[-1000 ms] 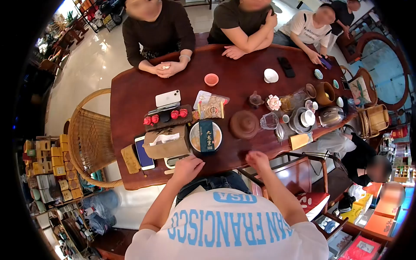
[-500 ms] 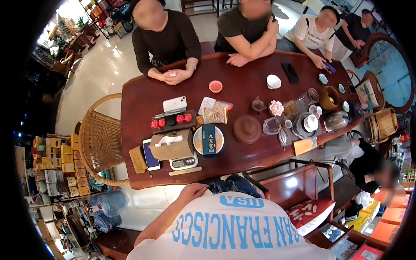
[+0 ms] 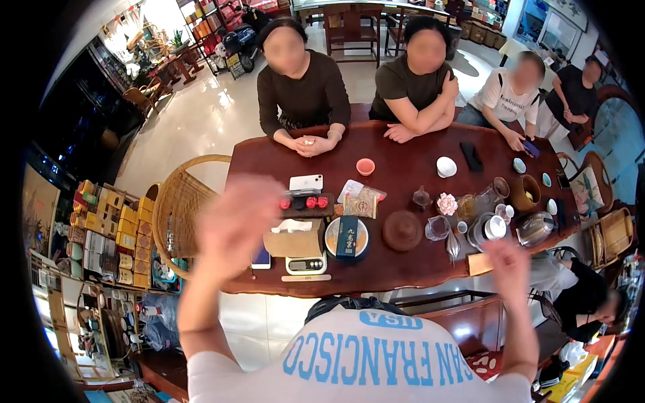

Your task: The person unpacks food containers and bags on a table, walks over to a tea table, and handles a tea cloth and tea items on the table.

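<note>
My left hand (image 3: 243,216) is raised over the left part of the table, smeared by motion. Its fingers look stretched out, with nothing visible in them. Below it in view are a tissue box (image 3: 294,240), a white phone (image 3: 306,182) and a dark tray (image 3: 312,209) with red pieces. My right hand (image 3: 508,263) hangs in the air by the near table edge, close to a tan packet (image 3: 480,264). Its fingers are too blurred to read. Between my hands lie a dark green packet (image 3: 347,236) on a round plate, a digital scale (image 3: 306,264) and a brown clay pot (image 3: 402,230).
Several people sit or stand across the wooden table (image 3: 376,272). A kettle (image 3: 535,228), glass pitchers and cups crowd its right side. A wicker chair (image 3: 181,208) stands at the left, a wooden chair (image 3: 470,319) at the near right. Another person (image 3: 588,295) is at the right.
My left hand has lifted from my lap to above the table. My right hand has come into view at the right. The view has tilted up, showing more of the room.
</note>
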Demonstrator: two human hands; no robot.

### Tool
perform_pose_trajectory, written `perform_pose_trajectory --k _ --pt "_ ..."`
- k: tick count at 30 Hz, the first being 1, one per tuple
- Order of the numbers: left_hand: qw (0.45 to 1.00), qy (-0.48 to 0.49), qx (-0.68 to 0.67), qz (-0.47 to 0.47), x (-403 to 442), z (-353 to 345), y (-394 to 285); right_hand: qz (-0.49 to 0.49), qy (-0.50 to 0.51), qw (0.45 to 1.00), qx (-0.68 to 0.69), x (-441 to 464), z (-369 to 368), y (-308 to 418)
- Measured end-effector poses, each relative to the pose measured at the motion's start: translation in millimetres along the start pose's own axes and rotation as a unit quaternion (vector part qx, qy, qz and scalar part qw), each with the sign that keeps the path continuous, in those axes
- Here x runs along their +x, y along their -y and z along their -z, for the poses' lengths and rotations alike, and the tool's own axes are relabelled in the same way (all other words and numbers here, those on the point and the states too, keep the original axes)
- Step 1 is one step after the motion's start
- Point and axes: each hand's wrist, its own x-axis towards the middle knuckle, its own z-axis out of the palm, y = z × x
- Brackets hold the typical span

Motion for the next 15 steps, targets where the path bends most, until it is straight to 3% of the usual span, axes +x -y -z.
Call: perform_pose_trajectory --k 1,2,3,5,9,15 --pt "0.993 -0.099 0.064 -0.011 20.4 25.1 -18.2 0.074 -0.057 0.996 0.004 13.8 23.6 39.5" --pt "0.980 -0.160 0.080 -0.089 38.4 51.9 -25.2 0.244 -0.133 0.961 0.003 23.7 38.0 74.0" --pt "0.971 -0.191 0.077 -0.125 50.7 72.0 -34.4 0.354 -0.213 0.911 -0.014 28.7 48.6 104.4" --pt "0.966 -0.194 0.048 -0.165 65.6 99.3 -48.1 0.539 -0.186 0.820 0.049 39.0 78.4 137.4" --pt "0.985 -0.066 -0.047 -0.150 70.3 119.0 -63.1 0.621 -0.126 0.765 0.114 54.6 85.3 175.3" --pt "0.988 -0.025 -0.082 -0.132 60.2 116.0 -71.2 0.632 -0.068 0.753 0.172 61.6 79.5 183.9"
